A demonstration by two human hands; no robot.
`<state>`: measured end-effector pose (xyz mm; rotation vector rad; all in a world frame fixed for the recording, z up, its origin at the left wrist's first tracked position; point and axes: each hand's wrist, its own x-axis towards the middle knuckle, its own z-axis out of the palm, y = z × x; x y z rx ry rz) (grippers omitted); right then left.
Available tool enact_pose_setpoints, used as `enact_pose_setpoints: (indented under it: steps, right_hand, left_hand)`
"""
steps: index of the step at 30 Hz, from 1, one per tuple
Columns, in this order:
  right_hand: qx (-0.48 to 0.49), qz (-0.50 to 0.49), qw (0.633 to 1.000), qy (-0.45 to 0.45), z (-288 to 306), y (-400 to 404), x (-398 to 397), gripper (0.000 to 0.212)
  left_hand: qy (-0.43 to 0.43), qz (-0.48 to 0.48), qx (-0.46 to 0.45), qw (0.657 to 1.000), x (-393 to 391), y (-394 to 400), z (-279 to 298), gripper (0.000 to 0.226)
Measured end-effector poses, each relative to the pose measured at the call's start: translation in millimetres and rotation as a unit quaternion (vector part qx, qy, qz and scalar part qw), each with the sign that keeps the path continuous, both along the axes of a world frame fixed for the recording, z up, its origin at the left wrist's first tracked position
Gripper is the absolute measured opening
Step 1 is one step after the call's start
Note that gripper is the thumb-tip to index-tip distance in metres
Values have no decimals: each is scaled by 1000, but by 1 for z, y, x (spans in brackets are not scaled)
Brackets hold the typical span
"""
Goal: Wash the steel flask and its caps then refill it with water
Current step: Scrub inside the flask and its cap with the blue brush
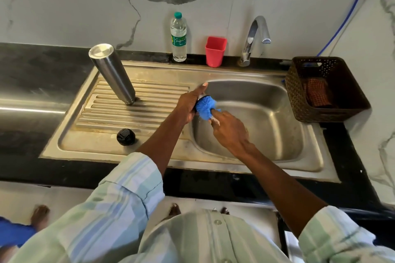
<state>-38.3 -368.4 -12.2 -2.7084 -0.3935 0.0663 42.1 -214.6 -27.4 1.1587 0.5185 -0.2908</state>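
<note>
Steel flask (pixel 112 73) drains upside down beyond the left hand (pixel 188 103), which grips a cap while the right hand (pixel 228 128) pinches the blue scrubber (pixel 206 108); refilling remains.

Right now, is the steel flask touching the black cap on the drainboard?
Apart. The head view shows the steel flask standing inverted, with bare ridged drainboard between it and the black cap.

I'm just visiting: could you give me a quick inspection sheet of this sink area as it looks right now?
Surface: steel sink with ribbed drainboard, set in a black counter.
Job's things: steel flask stands upside down on the drainboard; black cap lies near it; left hand grips another cap, right hand scrubs it with a blue brush.
Clutter: water bottle, red cup, brown basket holding a cloth.
Cables: blue hose on the wall.
Surroundings: marble wall, tap not running.
</note>
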Motion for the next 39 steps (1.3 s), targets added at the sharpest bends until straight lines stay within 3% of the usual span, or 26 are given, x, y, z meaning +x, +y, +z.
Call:
enact_pose_setpoints:
  steps: [12, 15, 19, 23, 25, 27, 30, 36, 39]
  right_hand:
    - [105, -61, 993, -9, -15, -24, -9, 37]
    - [201, -113, 973, 22, -8, -30, -9, 30]
    - [289, -158, 940, 88, -3, -23, 7, 31]
    - [396, -189, 894, 93, 5, -21, 17, 7]
    - [436, -197, 871, 109, 8, -23, 19, 7]
    - [419, -188, 882, 105, 8, -20, 19, 6]
    - [362, -136, 919, 77, 4, -9, 14, 22]
    - [299, -121, 946, 30, 6, 1, 9, 26]
    - [184, -82, 979, -29, -3, 3, 3, 35]
  left_hand:
    - [32, 200, -74, 976, 7, -7, -10, 87]
    - [31, 144, -94, 985, 11, 15, -5, 66]
    - [39, 90, -200, 975, 5, 23, -3, 31]
    - [35, 124, -171, 977, 0, 22, -8, 48]
    - [38, 116, -140, 983, -2, 25, -11, 50]
    - [42, 98, -152, 983, -4, 25, -15, 54]
    - [24, 71, -151, 986, -4, 21, -14, 51]
    - [19, 18, -124, 992, -7, 11, 1, 43]
    - [-8, 55, -97, 994, -3, 6, 0, 50]
